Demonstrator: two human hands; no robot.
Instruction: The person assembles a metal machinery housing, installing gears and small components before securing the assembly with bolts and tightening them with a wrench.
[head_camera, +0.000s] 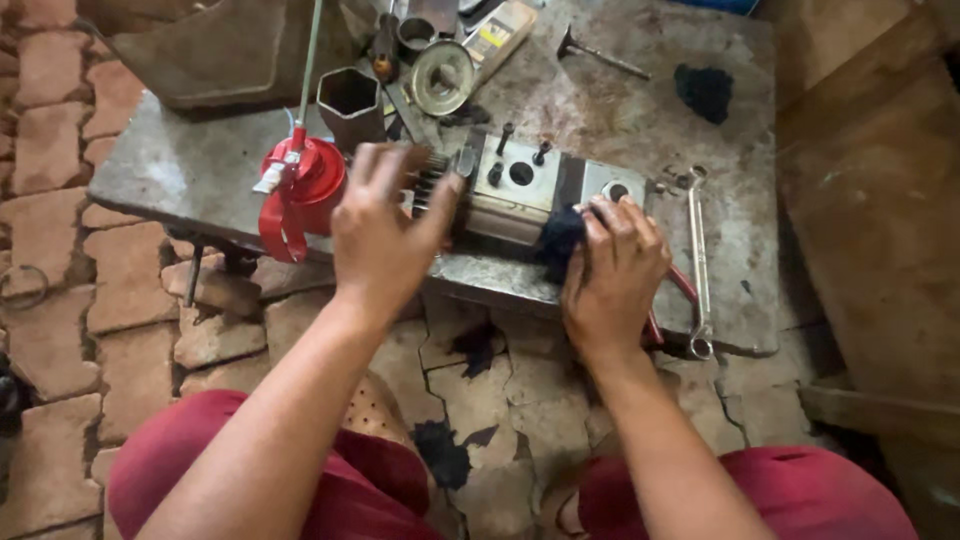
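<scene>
Left hand (385, 235) spread open, hovering over splined end of grey metal pump block (520, 195) on stained metal bench (620, 100); right hand (612, 270) closed on dark rag (560, 240), pressing it against block.

A: What's worn?
B: Dark red trousers (210, 470), at seven and five o'clock. Forearms bare, no sleeves.
A: Hands?
B: Left hand (385, 235), right hand (612, 275), no gloves or rings seen.
</scene>
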